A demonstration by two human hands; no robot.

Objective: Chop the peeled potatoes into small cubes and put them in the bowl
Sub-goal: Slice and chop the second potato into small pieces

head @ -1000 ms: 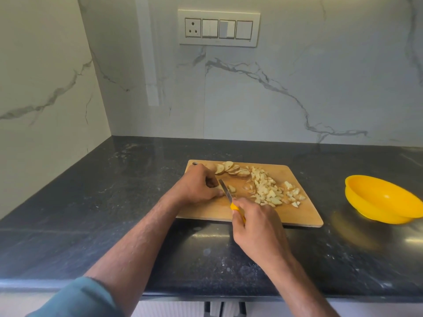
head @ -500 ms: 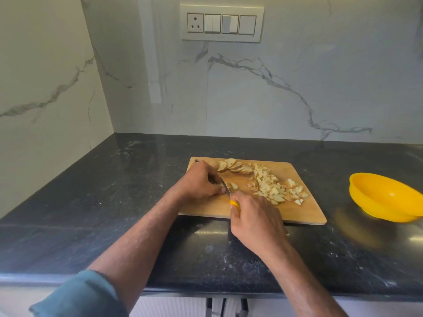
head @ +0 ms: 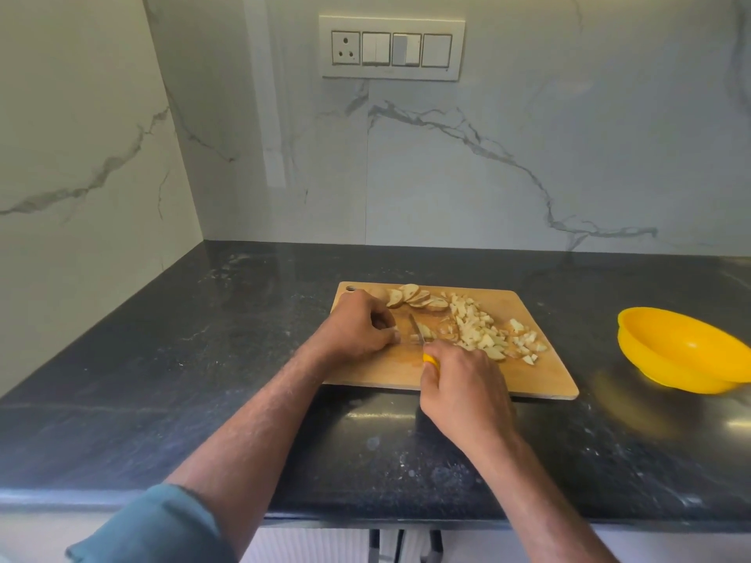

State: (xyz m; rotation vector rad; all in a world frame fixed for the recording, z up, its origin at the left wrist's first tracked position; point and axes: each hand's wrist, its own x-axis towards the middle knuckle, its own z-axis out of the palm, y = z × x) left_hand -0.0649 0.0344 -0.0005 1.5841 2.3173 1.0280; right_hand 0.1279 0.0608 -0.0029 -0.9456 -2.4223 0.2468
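Observation:
A wooden cutting board (head: 540,373) lies on the dark counter. Potato slices (head: 414,297) fan out along its far edge, and a heap of small potato cubes (head: 483,335) covers its right half. My left hand (head: 357,329) has its fingers curled down on a potato piece at the board's left; the piece is mostly hidden. My right hand (head: 463,394) grips the yellow handle of a small knife (head: 416,329), whose blade points away from me beside my left fingertips and a cut piece. The yellow bowl (head: 682,351) stands to the right of the board and looks empty.
The black stone counter (head: 183,371) runs into a corner with marble walls at the left and back. A switch panel (head: 392,48) sits on the back wall. The counter's front edge is right below my forearms.
The knife blade has shifted slightly against the potato piece under my left fingers. Both hands stay at the board's left part; the camera has tilted a little.

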